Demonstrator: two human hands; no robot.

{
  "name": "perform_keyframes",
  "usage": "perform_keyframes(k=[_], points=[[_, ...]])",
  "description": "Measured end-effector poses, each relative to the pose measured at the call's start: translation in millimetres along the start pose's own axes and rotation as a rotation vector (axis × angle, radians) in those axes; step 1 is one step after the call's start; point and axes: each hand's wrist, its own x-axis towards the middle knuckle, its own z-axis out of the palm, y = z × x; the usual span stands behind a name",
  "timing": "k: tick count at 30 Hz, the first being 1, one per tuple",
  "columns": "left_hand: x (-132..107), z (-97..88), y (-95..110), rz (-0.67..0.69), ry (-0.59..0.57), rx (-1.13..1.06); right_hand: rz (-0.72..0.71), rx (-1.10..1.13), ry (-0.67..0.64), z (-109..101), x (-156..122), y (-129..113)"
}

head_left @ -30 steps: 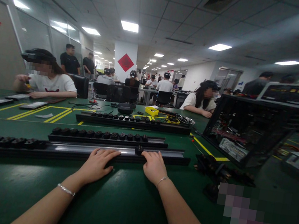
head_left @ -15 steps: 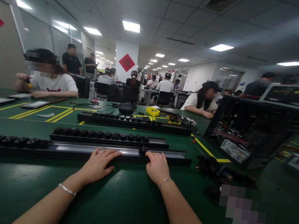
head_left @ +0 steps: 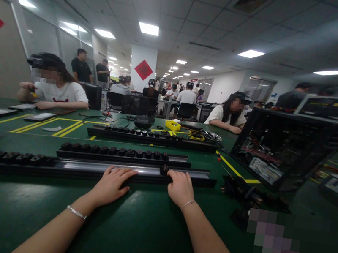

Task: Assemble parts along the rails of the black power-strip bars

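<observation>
A long black rail with a silver inner channel lies across the table in front of me. My left hand rests over its near edge, fingers spread, with the fingertips on the channel. At the rail's right part, my right hand has its thumb and fingertips against a small black block seated in the channel. The far side of that grip is hidden. Several similar dark blocks sit in a row at the rail's left end.
Behind lie a second rail and a third one. An open computer case and a pile of black parts are on the right. Further back is a yellow tray. Two people sit across the table.
The small black block has slid slightly right along the channel, together with my right hand. My left hand stays in nearly the same place.
</observation>
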Motion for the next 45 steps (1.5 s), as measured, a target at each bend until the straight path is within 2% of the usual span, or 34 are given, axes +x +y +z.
perform_keyframes(k=[24, 34, 45], points=[[0, 1.4, 1, -0.008, -0.001, -0.002, 0.036, 0.032, 0.056, 2, 1, 9], [0, 2.2, -1, 0.001, 0.003, 0.004, 0.049, 0.012, 0.038, -1, 1, 11], [0, 2.3, -1, 0.000, 0.001, 0.019, 0.067, 0.032, 0.093, 1, 2, 17]])
